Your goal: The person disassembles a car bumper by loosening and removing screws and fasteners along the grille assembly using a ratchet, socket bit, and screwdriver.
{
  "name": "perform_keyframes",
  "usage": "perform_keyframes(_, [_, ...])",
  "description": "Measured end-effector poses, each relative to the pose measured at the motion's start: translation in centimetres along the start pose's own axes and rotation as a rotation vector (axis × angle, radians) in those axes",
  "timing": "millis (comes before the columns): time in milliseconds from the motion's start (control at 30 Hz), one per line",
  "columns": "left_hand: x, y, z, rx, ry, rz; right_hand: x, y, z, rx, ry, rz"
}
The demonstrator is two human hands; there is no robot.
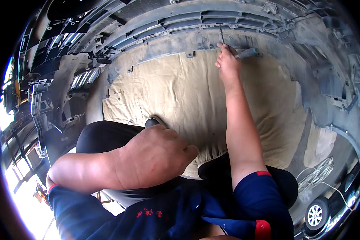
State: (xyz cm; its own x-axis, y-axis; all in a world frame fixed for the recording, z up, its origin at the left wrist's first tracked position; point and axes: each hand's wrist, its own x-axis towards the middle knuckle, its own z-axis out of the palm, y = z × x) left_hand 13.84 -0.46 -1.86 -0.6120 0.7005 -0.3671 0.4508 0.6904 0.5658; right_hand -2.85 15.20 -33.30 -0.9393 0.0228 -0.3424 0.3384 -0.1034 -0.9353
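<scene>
My right hand (228, 62) grips a thin metal tool (222, 35) whose tip reaches up to the ribbed inner side of a large grey plastic bumper (244, 22). A grey handle with a teal end (248, 53) juts rightward from that hand; whether it is part of the same tool, I cannot tell. My left hand (160, 156) is curled closed in front of my dark-trousered leg; its fingertips and anything in them are hidden. Beige padded cloth (172, 88) lies beneath the bumper's inner edge and under my shoe (152, 121).
The bumper curves around me down to the right. Black plastic parts (48, 92) with brackets crowd the left side, before a bright opening. A coiled pale cable (318, 172) lies at lower right, near a car wheel (316, 214).
</scene>
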Motion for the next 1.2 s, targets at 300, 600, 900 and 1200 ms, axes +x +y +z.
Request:
perform_keyframes(300, [0.1, 0.0, -0.2, 0.012, -0.005, -0.005, -0.1, -1.5, 0.4, 0.606, -0.122, 0.465])
perform_keyframes(600, [0.8, -0.2, -0.4, 0.022, -0.014, 0.010, 0.7, 1.2, 0.4, -0.260, 0.191, -0.135])
perform_keyframes(900, [1.0, -0.3, -0.7, -0.121, 0.019, -0.020, 0.2, -0.2, 0.2, 0.293, -0.058, 0.149])
perform_keyframes(1200, [-0.1, -7.8, -5.1, -0.819, -0.209, -0.334, -1.2, 0.6, 1.3, -0.496, 0.187, -0.209])
